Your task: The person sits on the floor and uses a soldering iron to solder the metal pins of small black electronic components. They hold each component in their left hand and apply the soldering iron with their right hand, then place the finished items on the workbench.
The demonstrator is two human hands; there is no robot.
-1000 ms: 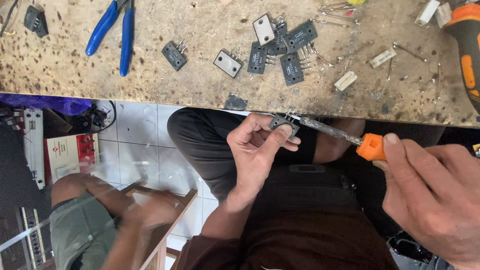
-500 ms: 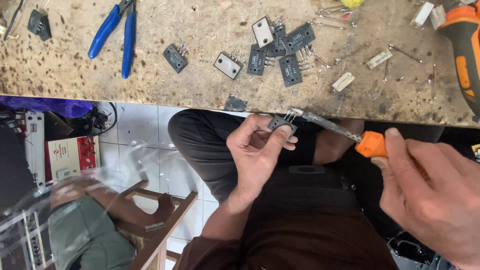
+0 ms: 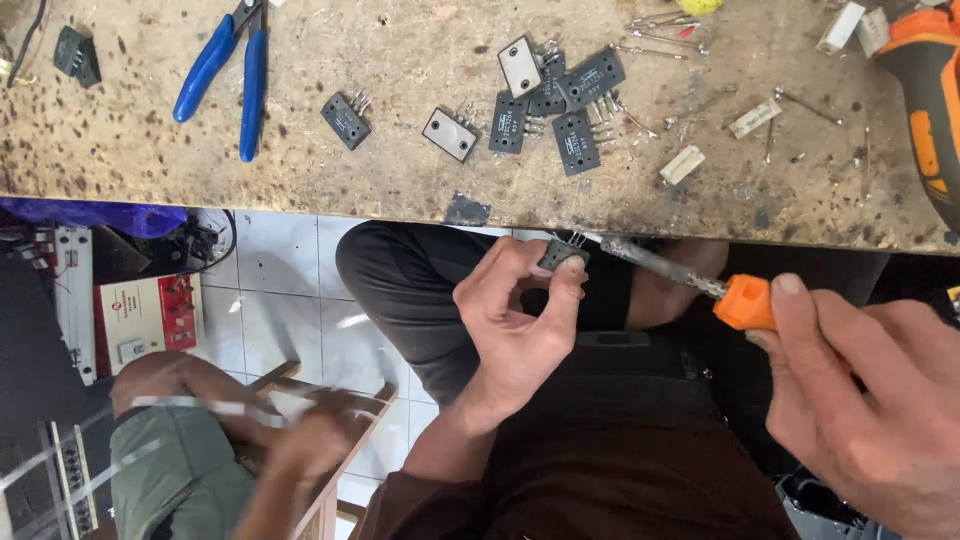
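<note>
My left hand (image 3: pixel 520 320) pinches a small dark flat transistor (image 3: pixel 562 252) by its body, legs pointing up toward the workbench edge. My right hand (image 3: pixel 870 400) grips an orange-handled screwdriver (image 3: pixel 745 302); its metal shaft (image 3: pixel 655 265) runs left and the tip meets the transistor's legs. Both hands hover over my lap, just below the worn workbench (image 3: pixel 400 170). On the bench lie several more dark transistors (image 3: pixel 560 100).
Blue-handled pliers (image 3: pixel 230 70) lie at the bench's upper left. An orange and black power tool (image 3: pixel 925 90) sits at the right edge. Small white blocks (image 3: pixel 683 163) and loose metal legs are scattered about. Another person's blurred hand (image 3: pixel 300 440) moves below left, over a tiled floor.
My hands have barely shifted; the screwdriver tip stays at the transistor. The other person's hand and a thin strip at lower left have moved, blurred.
</note>
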